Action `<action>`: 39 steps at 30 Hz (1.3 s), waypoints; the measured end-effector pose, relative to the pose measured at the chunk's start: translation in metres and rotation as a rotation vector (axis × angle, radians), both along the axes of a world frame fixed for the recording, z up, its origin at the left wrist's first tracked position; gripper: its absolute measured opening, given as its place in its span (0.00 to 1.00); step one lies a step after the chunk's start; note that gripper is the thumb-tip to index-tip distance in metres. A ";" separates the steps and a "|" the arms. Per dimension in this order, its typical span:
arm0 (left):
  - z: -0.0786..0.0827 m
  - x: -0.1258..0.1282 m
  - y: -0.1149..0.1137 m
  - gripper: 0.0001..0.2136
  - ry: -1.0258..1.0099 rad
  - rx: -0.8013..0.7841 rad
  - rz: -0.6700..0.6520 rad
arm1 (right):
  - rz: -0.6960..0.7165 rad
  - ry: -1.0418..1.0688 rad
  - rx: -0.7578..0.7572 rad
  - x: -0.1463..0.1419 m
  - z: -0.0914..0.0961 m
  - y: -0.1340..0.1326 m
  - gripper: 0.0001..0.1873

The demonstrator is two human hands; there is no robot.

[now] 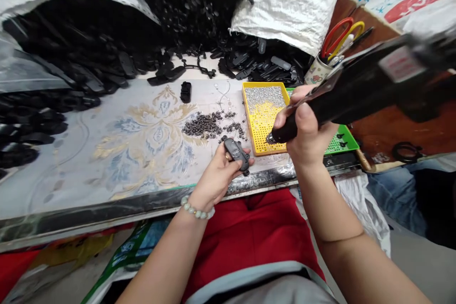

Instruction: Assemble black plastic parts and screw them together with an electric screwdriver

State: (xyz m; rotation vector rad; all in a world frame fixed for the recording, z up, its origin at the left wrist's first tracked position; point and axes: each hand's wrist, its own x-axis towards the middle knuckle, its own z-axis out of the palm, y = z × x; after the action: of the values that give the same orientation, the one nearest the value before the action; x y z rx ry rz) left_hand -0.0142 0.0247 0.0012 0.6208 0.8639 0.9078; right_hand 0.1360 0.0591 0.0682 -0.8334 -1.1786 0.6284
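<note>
My left hand is closed around a dark grey plastic part with small black pieces at its corners, just over the table's front edge. In my right hand is a black electric screwdriver, its tip pointing down and left. That tip hovers at the yellow perforated basket, which holds many small silver screws. Left of the basket lies a loose pile of small dark pieces. A single black part rests behind that pile.
Heaps of black plastic parts spill from white sacks at the back. A green basket sits right of the yellow one. Behind it stands a cup with red-handled scissors. A person's jeans show at right.
</note>
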 end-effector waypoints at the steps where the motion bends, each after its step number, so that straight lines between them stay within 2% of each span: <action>1: -0.001 -0.001 0.000 0.24 -0.012 0.009 0.006 | -0.021 -0.007 -0.012 0.007 -0.007 0.003 0.11; 4: -0.004 -0.002 0.000 0.27 -0.019 0.040 0.025 | -0.045 0.002 -0.029 0.022 -0.027 0.010 0.10; 7: -0.004 -0.001 0.000 0.28 -0.006 0.049 0.033 | -0.047 0.007 -0.026 0.025 -0.039 0.013 0.10; 15: -0.002 0.000 -0.001 0.28 0.013 0.065 0.024 | -0.068 -0.031 -0.072 0.023 -0.041 0.012 0.11; 20: 0.000 0.001 -0.001 0.28 0.018 0.048 0.020 | -0.045 -0.004 -0.036 0.023 -0.045 0.013 0.09; 24: 0.000 0.002 -0.001 0.28 -0.001 0.028 0.029 | -0.043 -0.010 -0.040 0.023 -0.039 0.013 0.10; 30: -0.002 0.000 0.000 0.27 -0.048 0.005 0.034 | -0.080 0.051 0.042 0.009 -0.013 0.001 0.12; 34: -0.002 -0.001 0.001 0.27 -0.052 -0.001 0.048 | 0.014 0.026 -0.002 -0.011 -0.005 -0.011 0.15; 39: 0.001 0.000 0.001 0.27 -0.028 -0.019 0.063 | 0.173 0.053 -0.015 -0.025 -0.012 -0.015 0.13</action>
State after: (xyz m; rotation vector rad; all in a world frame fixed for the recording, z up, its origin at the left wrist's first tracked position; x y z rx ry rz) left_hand -0.0143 0.0253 0.0024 0.5663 0.8703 0.9623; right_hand 0.1105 0.0444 0.0563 -0.7275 -1.2074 0.7967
